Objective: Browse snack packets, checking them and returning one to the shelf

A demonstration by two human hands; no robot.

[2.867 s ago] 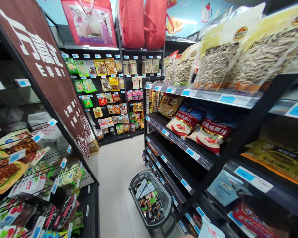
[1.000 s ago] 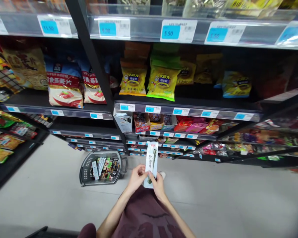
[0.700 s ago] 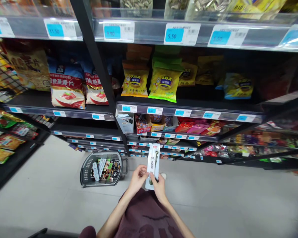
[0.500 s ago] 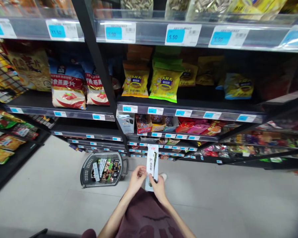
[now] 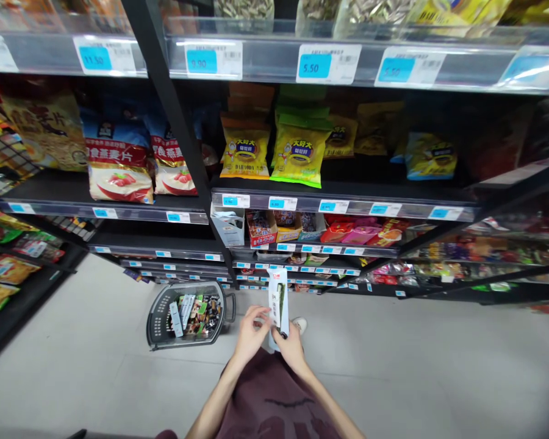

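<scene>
I hold a long white snack packet (image 5: 277, 299) upright in front of me, with a green stick picture and a red logo on it. My left hand (image 5: 251, 332) pinches its lower left edge. On the other side my right hand (image 5: 291, 346) grips the packet's bottom end. Both hands sit low in the view, above my dark red garment (image 5: 269, 402). A grey shopping basket (image 5: 162, 305) with several small packets stands on the floor to the left of my hands.
Black store shelves (image 5: 343, 198) face me, stocked with yellow snack bags (image 5: 299, 149), oat bags (image 5: 119, 161) and small boxes, with blue price tags (image 5: 314, 64) along the edges. Another rack (image 5: 9, 274) stands at the left. Pale floor tiles (image 5: 421, 360) lie underfoot.
Since 2.9 s ago my view turned from the aisle to face the shelf. Over the last second both hands stayed on the packet, which turned slightly in my fingers.
</scene>
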